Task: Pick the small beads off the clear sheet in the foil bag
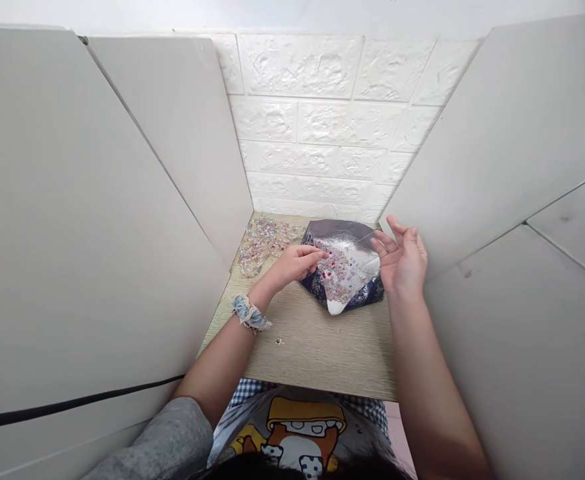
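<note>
My left hand is closed in a pinch, with thumb and index finger together over a heap of small beads. A thin, clear thread runs faintly from these fingertips towards my right hand. That hand is raised palm up at the right of the heap, its fingers apart and the thread reaching them. The pink, clear and red beads lie on a silvery, dark-blue patterned wrapper spread on the table. Any bead at the left fingertips is too small to make out.
Strings of beads lie coiled at the table's back left. A tiny shiny object sits on the wooden tabletop near the front. Pale panels close in both sides, and a white brick-pattern wall stands behind.
</note>
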The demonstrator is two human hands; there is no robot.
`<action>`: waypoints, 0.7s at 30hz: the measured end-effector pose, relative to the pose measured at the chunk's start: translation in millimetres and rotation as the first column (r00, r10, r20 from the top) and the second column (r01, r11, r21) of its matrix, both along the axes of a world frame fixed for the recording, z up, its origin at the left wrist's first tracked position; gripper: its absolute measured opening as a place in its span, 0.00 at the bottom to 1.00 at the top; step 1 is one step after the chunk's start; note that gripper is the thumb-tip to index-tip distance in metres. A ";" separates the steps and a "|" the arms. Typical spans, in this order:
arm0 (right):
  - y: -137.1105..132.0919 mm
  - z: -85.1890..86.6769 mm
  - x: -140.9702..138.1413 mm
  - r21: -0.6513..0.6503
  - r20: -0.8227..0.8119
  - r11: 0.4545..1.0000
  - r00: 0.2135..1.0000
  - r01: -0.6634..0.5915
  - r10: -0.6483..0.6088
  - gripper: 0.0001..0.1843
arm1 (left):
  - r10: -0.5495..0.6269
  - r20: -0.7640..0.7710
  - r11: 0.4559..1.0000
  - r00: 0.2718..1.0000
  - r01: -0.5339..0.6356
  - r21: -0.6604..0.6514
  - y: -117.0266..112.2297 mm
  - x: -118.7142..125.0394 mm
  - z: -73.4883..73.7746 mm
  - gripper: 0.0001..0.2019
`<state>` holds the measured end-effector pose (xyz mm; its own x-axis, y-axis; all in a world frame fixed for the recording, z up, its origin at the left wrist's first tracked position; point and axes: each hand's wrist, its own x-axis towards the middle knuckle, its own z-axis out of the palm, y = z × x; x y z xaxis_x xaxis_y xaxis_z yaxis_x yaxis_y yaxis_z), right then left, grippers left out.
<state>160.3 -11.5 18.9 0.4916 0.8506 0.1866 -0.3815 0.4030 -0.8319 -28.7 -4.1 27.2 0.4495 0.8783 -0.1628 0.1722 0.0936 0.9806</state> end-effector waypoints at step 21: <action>-17.7 74.3 -22.8 0.183 0.122 0.927 0.943 -0.328 0.309 0.16 | -0.040 -0.031 0.997 0.999 0.038 -0.061 6.9 -4.2 -8.6 0.34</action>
<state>137.5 -29.2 93.2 0.1744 0.9008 0.3976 -0.4446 0.4324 -0.7845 -32.9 2.8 18.6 0.4772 0.8482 -0.2299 0.2080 0.1451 0.9673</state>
